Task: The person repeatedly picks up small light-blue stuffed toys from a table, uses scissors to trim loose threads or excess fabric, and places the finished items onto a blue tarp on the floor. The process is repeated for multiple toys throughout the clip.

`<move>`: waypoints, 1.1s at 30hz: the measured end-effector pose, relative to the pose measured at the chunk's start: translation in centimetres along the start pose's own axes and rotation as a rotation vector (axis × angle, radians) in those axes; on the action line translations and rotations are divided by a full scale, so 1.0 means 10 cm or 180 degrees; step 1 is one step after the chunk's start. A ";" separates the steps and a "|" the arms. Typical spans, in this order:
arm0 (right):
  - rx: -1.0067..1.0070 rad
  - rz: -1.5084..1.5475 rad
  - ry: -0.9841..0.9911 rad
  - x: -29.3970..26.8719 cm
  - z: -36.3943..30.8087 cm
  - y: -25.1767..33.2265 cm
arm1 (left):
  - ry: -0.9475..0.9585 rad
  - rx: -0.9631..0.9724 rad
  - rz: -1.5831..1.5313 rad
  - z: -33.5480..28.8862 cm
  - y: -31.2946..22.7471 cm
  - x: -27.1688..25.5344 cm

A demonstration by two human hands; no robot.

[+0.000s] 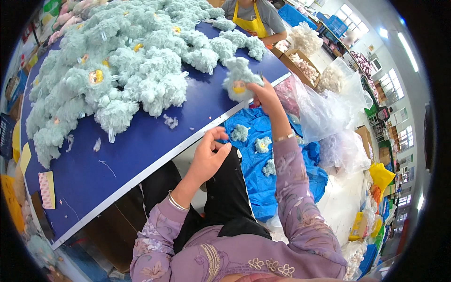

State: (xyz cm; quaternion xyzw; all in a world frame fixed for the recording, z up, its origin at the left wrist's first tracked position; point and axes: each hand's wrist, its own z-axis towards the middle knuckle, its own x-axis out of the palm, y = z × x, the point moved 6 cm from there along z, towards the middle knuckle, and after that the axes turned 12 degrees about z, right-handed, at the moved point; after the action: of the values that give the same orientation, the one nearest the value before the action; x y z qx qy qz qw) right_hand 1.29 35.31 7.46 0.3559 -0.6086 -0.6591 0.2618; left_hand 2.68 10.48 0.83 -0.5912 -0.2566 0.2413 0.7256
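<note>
My right hand (266,97) is closed on a small fluffy plush toy (238,84), pale blue-green with a yellow and orange face patch, held up over the table's right edge. A thin dark point shows above that hand's fingers; I cannot make out what it belongs to. Lower down, my left hand (210,157) hovers by the white table edging, its fingers loosely curled and apart, with nothing seen in them. A big heap of similar plush toys (155,70) covers the far and left parts of the blue table (155,141).
Below the table's right edge, a blue plastic sheet (253,178) bears several plush toys. Clear plastic bags (324,108) and a carton of pale pieces (300,66) stand to the right. Across the table is a person in a yellow apron (249,19). Fluff scraps (170,121) and threads lie on the tabletop.
</note>
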 end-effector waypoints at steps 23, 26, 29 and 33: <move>-0.0277 0.0455 0.0765 0.54 -1.41 0.07 | -0.0511 0.0214 0.0347 0.08 -0.25 -0.16; -0.0308 0.0773 0.0580 0.56 -1.49 0.04 | -0.0771 0.0374 -0.0140 0.05 -0.16 -0.16; -0.0395 0.0905 0.0492 0.56 -1.53 0.03 | -0.0823 0.0516 -0.0535 0.02 -0.15 -0.16; -0.0339 0.0776 0.0481 0.53 -1.53 0.05 | -0.0623 0.0430 -0.0625 0.04 -0.20 -0.16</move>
State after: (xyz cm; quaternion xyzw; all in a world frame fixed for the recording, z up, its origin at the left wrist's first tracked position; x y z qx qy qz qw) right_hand 10.10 21.67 7.03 0.3135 -0.5901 -0.6251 0.4035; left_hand 1.31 9.31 2.69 -0.4867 -0.3659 0.2424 0.7553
